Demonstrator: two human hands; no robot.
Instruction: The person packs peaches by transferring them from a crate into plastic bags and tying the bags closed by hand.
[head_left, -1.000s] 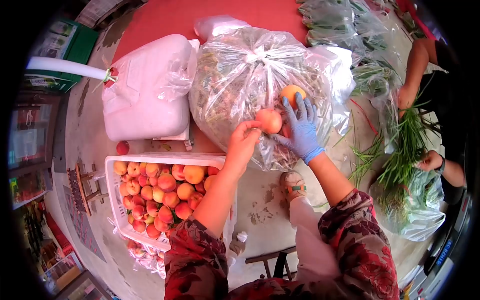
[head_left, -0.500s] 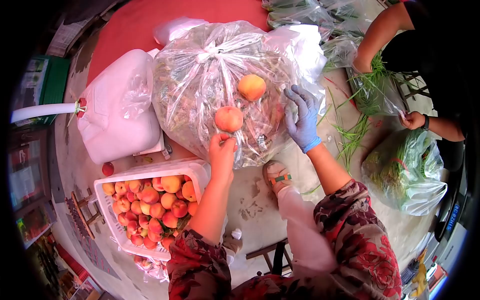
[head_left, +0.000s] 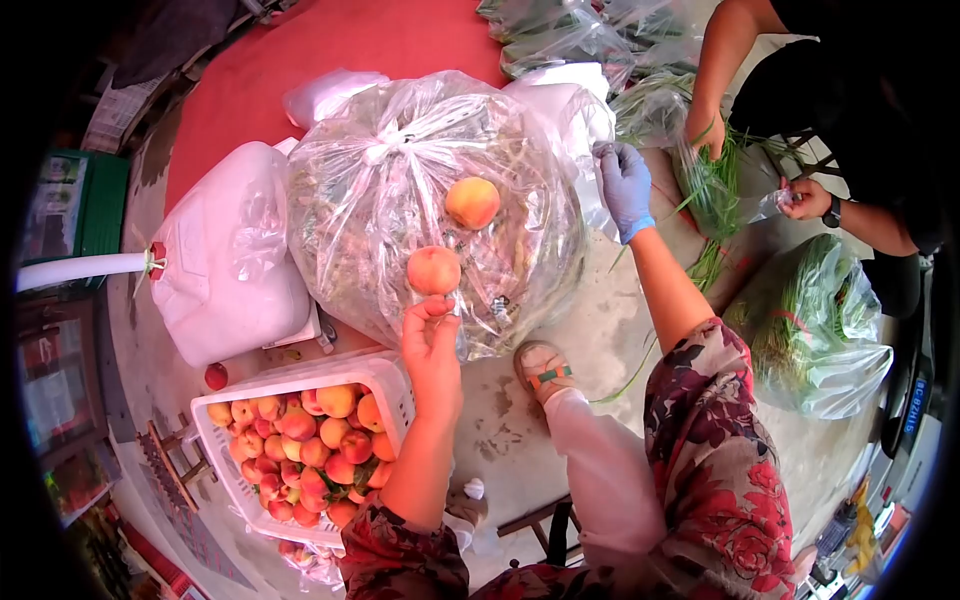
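Note:
My bare left hand point(head_left: 432, 335) is closed, thumb and fingers pinched together just below a peach point(head_left: 434, 271); what they hold, if anything, is too small to make out. That peach and a yellower peach point(head_left: 472, 203) rest on a big knotted clear plastic bag point(head_left: 340, 215) full of greenish-brown stuff. Reaching out to the right, my right hand point(head_left: 626, 188) wears a blue glove. Its fingers are pinched on the edge of a thin white plastic bag point(head_left: 565, 95) from the pile behind the big bag.
A white crate point(head_left: 205, 450) of peaches stands at lower left, with a single peach point(head_left: 216, 376) on the floor beside it. Left of the big bag is a white jerrycan point(head_left: 235, 270). At right, a co-worker's hands point(head_left: 706, 135) handle long green vegetables point(head_left: 712, 195) near a filled bag point(head_left: 815, 340).
My right hand has moved from open above the big bag out to the white plastic bags and closed there. My left hand stays by the lower peach. The view has shifted slightly.

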